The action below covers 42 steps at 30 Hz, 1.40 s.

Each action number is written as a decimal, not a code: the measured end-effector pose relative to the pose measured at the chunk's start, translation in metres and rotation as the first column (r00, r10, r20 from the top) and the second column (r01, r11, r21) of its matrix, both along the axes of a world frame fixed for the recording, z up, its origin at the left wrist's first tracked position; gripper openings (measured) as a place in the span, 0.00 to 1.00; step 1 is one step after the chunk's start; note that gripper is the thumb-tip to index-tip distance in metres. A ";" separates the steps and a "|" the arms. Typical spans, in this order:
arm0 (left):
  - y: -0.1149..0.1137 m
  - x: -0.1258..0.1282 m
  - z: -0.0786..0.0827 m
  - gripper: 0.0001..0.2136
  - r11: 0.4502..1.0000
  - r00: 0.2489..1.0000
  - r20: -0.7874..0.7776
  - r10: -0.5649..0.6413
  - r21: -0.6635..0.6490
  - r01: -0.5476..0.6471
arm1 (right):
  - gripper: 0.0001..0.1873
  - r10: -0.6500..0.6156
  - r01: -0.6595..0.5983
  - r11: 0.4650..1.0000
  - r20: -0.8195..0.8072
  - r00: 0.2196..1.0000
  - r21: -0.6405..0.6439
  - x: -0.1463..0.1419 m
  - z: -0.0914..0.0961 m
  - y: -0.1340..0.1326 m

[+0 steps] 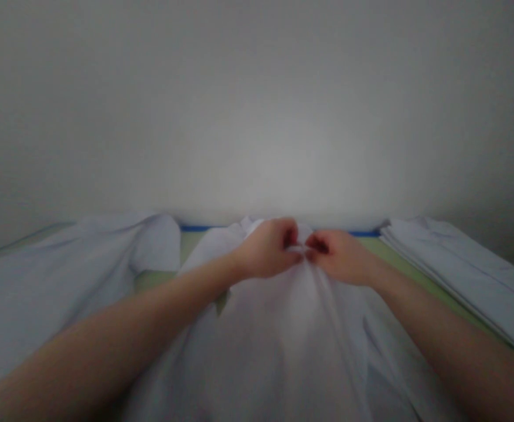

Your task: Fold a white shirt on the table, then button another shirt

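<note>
A white shirt point(283, 340) lies spread in front of me, its upper part bunched and raised where both hands meet. My left hand point(269, 249) pinches the cloth near the top between thumb and fingers. Just beside it, fingertips almost touching, my right hand point(342, 255) is closed in a pinch on the same shirt. Folds run down from the pinched spot toward me. Blur and the fingers hide whether a button or only cloth is between them.
To the left lies another white shirt point(102, 264) with a short sleeve. A stack of folded white garments point(463, 264) sits on the right. Beneath is a green surface point(155, 280) with a blue edge, against a plain grey wall point(257, 105).
</note>
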<state>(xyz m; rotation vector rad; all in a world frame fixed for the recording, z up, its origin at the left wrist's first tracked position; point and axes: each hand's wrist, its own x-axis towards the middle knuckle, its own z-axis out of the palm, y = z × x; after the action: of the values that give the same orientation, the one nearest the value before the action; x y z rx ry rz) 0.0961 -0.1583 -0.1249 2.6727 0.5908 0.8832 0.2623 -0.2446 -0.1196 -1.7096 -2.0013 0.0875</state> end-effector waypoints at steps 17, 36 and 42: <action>0.016 0.002 -0.005 0.15 0.933 0.993 0.084 -0.088 -0.343 0.111 | 0.11 0.076 -0.061 0.996 -0.282 0.956 0.062 0.002 -0.001 0.000; 0.009 0.002 -0.006 0.14 0.948 0.989 0.008 -0.150 -0.283 0.146 | 0.15 0.253 -0.374 0.915 -0.509 0.823 -0.150 0.024 0.001 0.000; 0.004 0.001 -0.004 0.12 0.972 0.981 -0.062 -0.181 -0.163 0.169 | 0.09 0.221 -0.280 0.950 -0.336 0.915 -0.138 0.014 -0.004 0.001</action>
<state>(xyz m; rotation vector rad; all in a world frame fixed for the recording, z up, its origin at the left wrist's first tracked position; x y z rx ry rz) 0.0967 -0.1541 -0.1291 2.5771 0.4135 0.6601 0.2767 -0.2433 -0.1234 -1.4208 -2.0010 0.6161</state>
